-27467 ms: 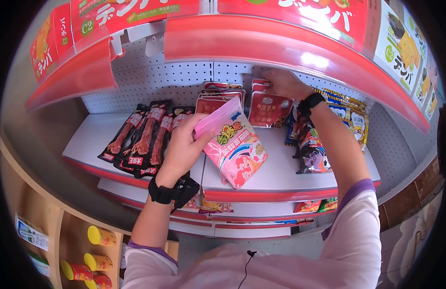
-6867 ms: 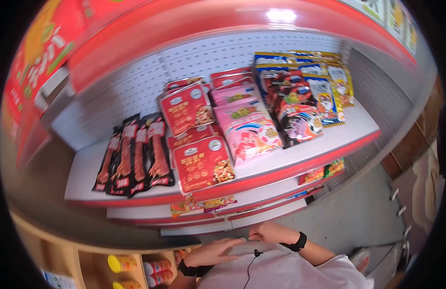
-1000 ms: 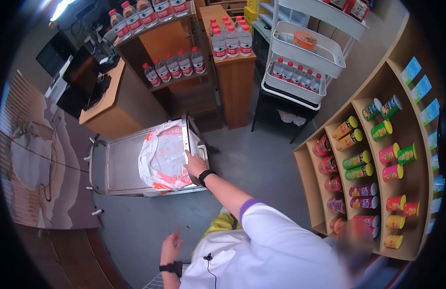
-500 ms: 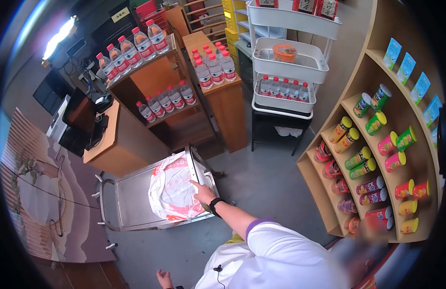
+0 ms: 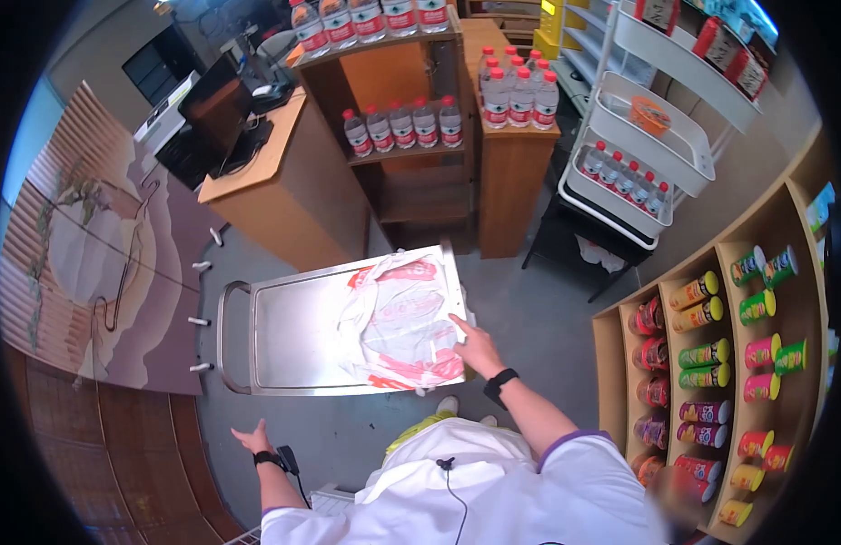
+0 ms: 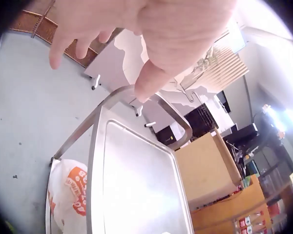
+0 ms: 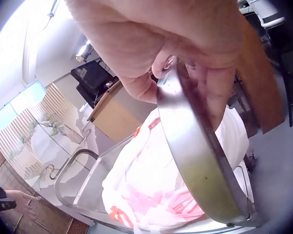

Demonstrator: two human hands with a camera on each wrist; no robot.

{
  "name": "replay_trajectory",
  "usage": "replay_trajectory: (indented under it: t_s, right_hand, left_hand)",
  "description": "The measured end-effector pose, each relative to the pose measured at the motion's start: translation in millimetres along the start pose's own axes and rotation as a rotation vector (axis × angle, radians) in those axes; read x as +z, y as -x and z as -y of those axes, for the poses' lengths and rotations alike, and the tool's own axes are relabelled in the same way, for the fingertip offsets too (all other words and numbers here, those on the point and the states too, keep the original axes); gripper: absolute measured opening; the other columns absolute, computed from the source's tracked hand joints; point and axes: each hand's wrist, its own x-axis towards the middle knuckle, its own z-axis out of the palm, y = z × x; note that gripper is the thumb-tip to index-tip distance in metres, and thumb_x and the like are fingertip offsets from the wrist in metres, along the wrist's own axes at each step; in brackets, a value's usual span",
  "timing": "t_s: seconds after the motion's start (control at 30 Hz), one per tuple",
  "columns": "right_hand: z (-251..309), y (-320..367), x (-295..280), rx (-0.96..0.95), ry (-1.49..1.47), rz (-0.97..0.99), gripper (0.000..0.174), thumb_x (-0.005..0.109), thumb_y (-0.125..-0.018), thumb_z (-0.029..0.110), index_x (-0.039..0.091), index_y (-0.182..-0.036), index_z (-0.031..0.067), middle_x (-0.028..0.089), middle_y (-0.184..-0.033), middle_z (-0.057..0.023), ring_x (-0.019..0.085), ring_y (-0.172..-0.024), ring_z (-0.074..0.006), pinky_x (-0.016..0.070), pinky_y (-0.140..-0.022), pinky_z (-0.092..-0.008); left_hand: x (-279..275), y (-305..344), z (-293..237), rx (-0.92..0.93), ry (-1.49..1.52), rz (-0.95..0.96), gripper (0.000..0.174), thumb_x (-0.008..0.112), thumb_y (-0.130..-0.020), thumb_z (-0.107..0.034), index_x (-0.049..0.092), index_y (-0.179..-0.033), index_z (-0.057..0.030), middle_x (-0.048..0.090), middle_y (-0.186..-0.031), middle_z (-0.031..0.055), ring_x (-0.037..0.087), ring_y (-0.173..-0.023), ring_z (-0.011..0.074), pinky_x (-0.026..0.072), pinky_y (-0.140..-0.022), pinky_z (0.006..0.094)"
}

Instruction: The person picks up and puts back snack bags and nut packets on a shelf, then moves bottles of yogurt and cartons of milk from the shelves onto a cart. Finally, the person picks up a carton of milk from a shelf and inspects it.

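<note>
A metal cart (image 5: 289, 341) stands before the person, with a crumpled white and red plastic bag (image 5: 398, 318) on its top. My right hand (image 5: 478, 350) is at the cart's right end; in the right wrist view its fingers curl round the metal handle (image 7: 195, 161). Off the cart's near left corner, my left hand (image 5: 255, 439) is held in the air, fingers spread and holding nothing. The left wrist view shows this hand (image 6: 151, 34) above the far handle bar (image 6: 173, 112), and another bag (image 6: 71, 195) at the cart's lower level.
Shelves with water bottles (image 5: 400, 123) and a wooden desk (image 5: 284, 182) are beyond the cart. A white tiered rack (image 5: 643, 136) stands back right, a shelf of snack cans (image 5: 702, 354) at right, a folding screen (image 5: 121, 272) at left.
Earlier the hands were at a snack shelf, the left holding a pink packet. Since half a second ago, the left hand has come further into view with fingers spread; the right stays on the cart.
</note>
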Motion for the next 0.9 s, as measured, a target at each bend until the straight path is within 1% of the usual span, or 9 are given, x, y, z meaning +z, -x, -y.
replay_trajectory:
  t_s: [0.1, 0.23, 0.3, 0.43, 0.53, 0.6, 0.67, 0.8, 0.9]
  right_hand:
    - [5.5, 12.5, -26.0, 0.038, 0.040, 0.006, 0.063, 0.056, -0.074, 0.010, 0.043, -0.132, 0.0317, 0.052, -0.083, -0.0183, 0.056, -0.085, -0.0340, 0.0457, -0.081, -0.0405]
    - [-1.7, 13.0, -45.0, 0.080, 0.138, -0.012, 0.063, 0.054, -0.075, 0.007, 0.045, -0.131, 0.0322, 0.050, -0.084, -0.0168, 0.056, -0.082, -0.0320, 0.0463, -0.080, -0.0384]
    - [-6.2, 14.3, -57.5, 0.108, 0.124, -0.006, 0.062, 0.053, -0.075, 0.005, 0.045, -0.131, 0.0320, 0.050, -0.085, -0.0164, 0.057, -0.082, -0.0313, 0.0464, -0.079, -0.0382]
    - [-14.9, 14.3, -76.5, 0.159, 0.120, 0.017, 0.063, 0.050, -0.076, 0.004, 0.044, -0.131, 0.0340, 0.051, -0.089, -0.0178, 0.056, -0.089, -0.0343, 0.0456, -0.081, -0.0391]
    - [-12.0, 16.2, -85.9, 0.170, 0.214, -0.004, 0.062, 0.050, -0.077, 0.003, 0.045, -0.131, 0.0341, 0.051, -0.089, -0.0168, 0.056, -0.089, -0.0334, 0.0455, -0.082, -0.0384]
    - [-16.3, 18.2, -91.1, 0.171, 0.256, -0.020, 0.061, 0.049, -0.078, 0.004, 0.045, -0.131, 0.0347, 0.051, -0.089, -0.0163, 0.056, -0.089, -0.0327, 0.0455, -0.081, -0.0381]
    - [-19.4, 17.7, -97.9, 0.168, 0.299, -0.046, 0.060, 0.049, -0.079, 0.004, 0.045, -0.130, 0.0352, 0.051, -0.089, -0.0158, 0.056, -0.089, -0.0320, 0.0456, -0.081, -0.0379]
    - [-22.3, 14.0, -107.8, 0.204, 0.305, -0.002, 0.059, 0.049, -0.080, 0.006, 0.045, -0.130, 0.0369, 0.051, -0.090, -0.0153, 0.057, -0.088, -0.0313, 0.0460, -0.081, -0.0380]
    - [-24.4, 11.3, -109.8, 0.175, 0.315, 0.009, 0.059, 0.048, -0.080, 0.007, 0.045, -0.129, 0.0382, 0.051, -0.090, -0.0156, 0.058, -0.086, -0.0321, 0.0468, -0.081, -0.0387]
  left_hand:
    - [-11.5, -15.5, -4.6, -0.049, -0.071, 0.061, 0.104, 0.075, -0.067, -0.009, 0.006, -0.144, -0.0178, 0.019, -0.143, 0.0211, 0.031, -0.127, 0.0336, 0.0325, -0.101, 0.0433]
    - [13.9, -109.3, 76.4, -0.060, -0.023, 0.282, 0.100, 0.074, -0.070, -0.014, 0.006, -0.144, -0.0196, 0.020, -0.143, 0.0186, 0.031, -0.127, 0.0326, 0.0326, -0.099, 0.0493]
    - [21.5, -76.4, 59.7, -0.205, -0.074, 0.506, 0.093, 0.069, -0.075, -0.018, 0.007, -0.143, -0.0196, 0.021, -0.143, 0.0164, 0.037, -0.122, 0.0310, 0.0354, -0.091, 0.0561]
    - [62.3, -9.3, 22.2, -0.299, -0.097, 0.803, 0.086, 0.065, -0.078, -0.016, 0.007, -0.142, -0.0188, 0.026, -0.140, 0.0160, 0.042, -0.115, 0.0286, 0.0381, -0.081, 0.0588]
    - [87.6, 15.1, 10.1, -0.156, -0.049, 0.678, 0.073, 0.060, -0.079, -0.011, 0.020, -0.139, -0.0151, 0.038, -0.130, 0.0140, 0.048, -0.105, 0.0263, 0.0420, -0.079, 0.0511]
    - [98.7, -16.1, 36.8, 0.477, -0.418, 0.279, 0.063, 0.060, -0.076, -0.008, 0.034, -0.132, -0.0131, 0.046, -0.121, 0.0105, 0.050, -0.105, 0.0270, 0.0439, -0.082, 0.0467]
    - [47.5, 45.2, -37.0, 0.628, -0.813, -0.069, 0.056, 0.063, -0.072, -0.008, 0.042, -0.125, -0.0086, 0.050, -0.117, 0.0130, 0.052, -0.103, 0.0303, 0.0455, -0.084, 0.0432]
    - [-17.5, 51.2, -42.4, 0.305, -0.926, -0.258, 0.060, 0.067, -0.072, -0.015, 0.042, -0.126, -0.0104, 0.049, -0.122, 0.0132, 0.053, -0.103, 0.0336, 0.0485, -0.083, 0.0426]
    - [-30.3, -27.6, 78.0, -0.010, -0.661, -0.028, 0.056, 0.063, -0.075, -0.024, 0.042, -0.124, -0.0069, 0.052, -0.108, 0.0129, 0.056, -0.089, 0.0306, 0.0485, -0.070, 0.0444]
